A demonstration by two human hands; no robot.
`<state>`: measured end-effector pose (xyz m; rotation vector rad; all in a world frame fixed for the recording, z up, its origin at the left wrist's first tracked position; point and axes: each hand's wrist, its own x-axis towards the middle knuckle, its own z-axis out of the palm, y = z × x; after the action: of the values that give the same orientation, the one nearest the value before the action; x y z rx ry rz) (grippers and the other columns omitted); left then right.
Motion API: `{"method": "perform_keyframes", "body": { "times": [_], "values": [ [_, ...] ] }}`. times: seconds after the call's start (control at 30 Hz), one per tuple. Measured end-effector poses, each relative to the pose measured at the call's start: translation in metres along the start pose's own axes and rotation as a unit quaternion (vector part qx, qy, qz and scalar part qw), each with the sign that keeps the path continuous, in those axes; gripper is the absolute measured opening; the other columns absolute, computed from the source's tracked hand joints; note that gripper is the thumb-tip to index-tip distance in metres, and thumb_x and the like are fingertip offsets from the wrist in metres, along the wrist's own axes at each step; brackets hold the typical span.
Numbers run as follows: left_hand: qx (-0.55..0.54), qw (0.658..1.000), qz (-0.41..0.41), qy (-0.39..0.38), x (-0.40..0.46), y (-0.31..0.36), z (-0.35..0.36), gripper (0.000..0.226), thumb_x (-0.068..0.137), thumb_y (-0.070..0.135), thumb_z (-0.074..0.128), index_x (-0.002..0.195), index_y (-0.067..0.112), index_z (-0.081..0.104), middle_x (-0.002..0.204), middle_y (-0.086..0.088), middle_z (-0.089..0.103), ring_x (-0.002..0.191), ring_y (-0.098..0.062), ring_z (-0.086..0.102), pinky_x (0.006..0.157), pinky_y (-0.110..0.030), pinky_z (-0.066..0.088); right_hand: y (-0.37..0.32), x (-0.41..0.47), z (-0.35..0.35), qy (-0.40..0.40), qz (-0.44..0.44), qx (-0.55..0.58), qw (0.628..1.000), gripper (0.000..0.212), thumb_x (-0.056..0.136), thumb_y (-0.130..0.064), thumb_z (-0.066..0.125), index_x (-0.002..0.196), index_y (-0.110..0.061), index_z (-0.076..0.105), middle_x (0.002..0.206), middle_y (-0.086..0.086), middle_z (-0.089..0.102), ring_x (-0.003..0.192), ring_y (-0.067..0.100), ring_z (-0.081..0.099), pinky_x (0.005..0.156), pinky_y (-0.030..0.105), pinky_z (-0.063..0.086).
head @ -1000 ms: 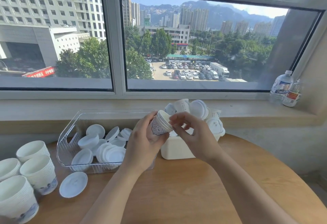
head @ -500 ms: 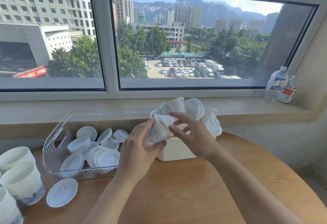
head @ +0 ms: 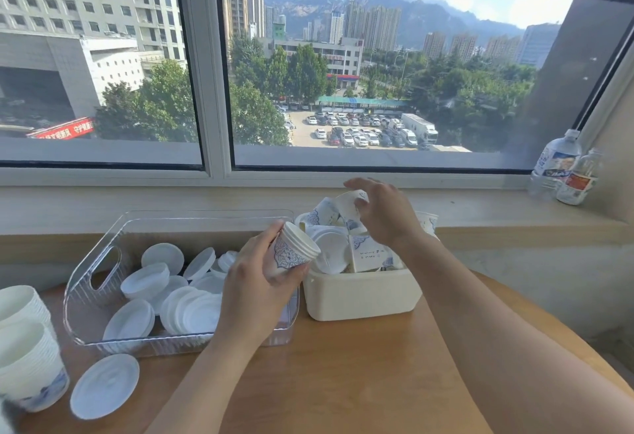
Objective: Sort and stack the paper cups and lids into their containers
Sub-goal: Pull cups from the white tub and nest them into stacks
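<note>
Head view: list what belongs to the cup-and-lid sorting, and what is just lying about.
Part of the job:
- nested cups in left hand
- cup under right hand
- white bin of mixed cups
- clear bin of lids
- cup stacks
- loose lid on table

Lying about:
- two bottles on sill
</note>
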<state>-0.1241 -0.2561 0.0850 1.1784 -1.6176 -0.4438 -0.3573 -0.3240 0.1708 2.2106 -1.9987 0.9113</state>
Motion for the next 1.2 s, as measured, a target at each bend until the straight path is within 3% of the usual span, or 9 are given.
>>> {"method": "perform_keyframes", "body": {
  "times": [0.2, 0.37, 0.53, 0.6, 0.77, 0.97, 1.1, 1.2],
  "values": [
    [-0.001, 1.000, 0.006, -0.001, 0.002, 0.001, 0.003, 0.071, 0.082, 0.041, 0.085, 0.145, 0.030, 0.056, 0.133, 0.020, 0.063, 0.126, -0.004, 0.058, 0.104, -0.030, 0.051, 0.004, 0.006, 0.001, 0.034, -0.017, 0.007, 0.999, 0.031, 0.102, -0.012, 0.057, 0.127, -0.027, 0.070, 0.113, -0.009, 0.074, 0.093, 0.015, 0.066, 0.082, 0.031, 0.050],
    [-0.001, 1.000, 0.008, 0.002, 0.003, 0.005, 0.006, 0.070, 0.082, 0.040, 0.085, 0.145, 0.031, 0.056, 0.133, 0.019, 0.064, 0.126, -0.004, 0.059, 0.103, -0.036, 0.053, 0.003, 0.001, -0.008, 0.067, -0.019, 0.049, 0.996, 0.025, 0.099, -0.014, 0.060, 0.116, -0.027, 0.073, 0.100, -0.012, 0.072, 0.087, 0.015, 0.066, 0.080, 0.034, 0.053],
    [-0.006, 1.000, 0.005, 0.007, 0.002, 0.016, 0.007, 0.070, 0.082, 0.040, 0.086, 0.144, 0.031, 0.056, 0.134, 0.018, 0.064, 0.126, -0.001, 0.057, 0.102, -0.025, 0.049, -0.009, -0.028, -0.030, 0.102, 0.007, 0.240, 0.965, 0.021, 0.099, -0.008, 0.066, 0.107, -0.025, 0.074, 0.094, -0.011, 0.076, 0.083, 0.004, 0.072, 0.077, 0.021, 0.056],
    [-0.010, 1.000, 0.002, 0.009, 0.001, 0.020, 0.007, 0.071, 0.081, 0.038, 0.088, 0.144, 0.031, 0.056, 0.133, 0.017, 0.064, 0.124, -0.002, 0.057, 0.099, -0.020, 0.045, -0.016, -0.049, -0.035, 0.084, 0.019, 0.335, 0.938, 0.020, 0.098, -0.004, 0.067, 0.106, -0.021, 0.074, 0.092, -0.006, 0.077, 0.083, 0.007, 0.075, 0.079, 0.023, 0.059],
    [-0.021, 1.000, 0.008, -0.008, -0.008, 0.026, 0.007, 0.071, 0.081, 0.036, 0.088, 0.143, 0.035, 0.055, 0.130, 0.019, 0.064, 0.121, -0.002, 0.058, 0.097, -0.029, 0.052, -0.017, -0.097, -0.029, 0.038, 0.046, 0.460, 0.886, 0.017, 0.099, 0.001, 0.065, 0.108, -0.010, 0.073, 0.089, 0.001, 0.075, 0.085, 0.014, 0.074, 0.083, 0.029, 0.058],
    [-0.018, 0.999, 0.033, -0.033, -0.022, 0.030, 0.011, 0.077, 0.078, 0.033, 0.089, 0.146, 0.037, 0.052, 0.135, 0.018, 0.062, 0.125, -0.003, 0.058, 0.101, -0.033, 0.052, -0.016, -0.129, -0.018, -0.015, 0.047, 0.464, 0.885, 0.013, 0.099, -0.001, 0.065, 0.105, -0.011, 0.073, 0.089, -0.005, 0.073, 0.078, 0.012, 0.067, 0.076, 0.022, 0.052],
    [-0.026, 0.997, 0.055, -0.050, -0.031, 0.033, 0.015, 0.079, 0.078, 0.031, 0.090, 0.146, 0.035, 0.052, 0.136, 0.017, 0.063, 0.126, -0.003, 0.059, 0.099, -0.032, 0.053, -0.014, -0.143, -0.015, -0.023, 0.043, 0.410, 0.911, 0.014, 0.098, -0.013, 0.072, 0.102, -0.025, 0.078, 0.092, -0.014, 0.072, 0.074, 0.007, 0.054, 0.067, 0.022, 0.044],
    [-0.033, 0.996, 0.066, -0.054, -0.036, 0.033, 0.021, 0.079, 0.076, 0.028, 0.092, 0.144, 0.034, 0.054, 0.132, 0.017, 0.064, 0.123, 0.000, 0.059, 0.095, -0.021, 0.051, -0.013, -0.150, -0.013, -0.005, 0.066, 0.399, 0.915, 0.022, 0.099, -0.026, 0.070, 0.117, -0.038, 0.075, 0.087, -0.031, 0.064, 0.068, -0.001, 0.049, 0.064, 0.017, 0.042]
  ]
}}
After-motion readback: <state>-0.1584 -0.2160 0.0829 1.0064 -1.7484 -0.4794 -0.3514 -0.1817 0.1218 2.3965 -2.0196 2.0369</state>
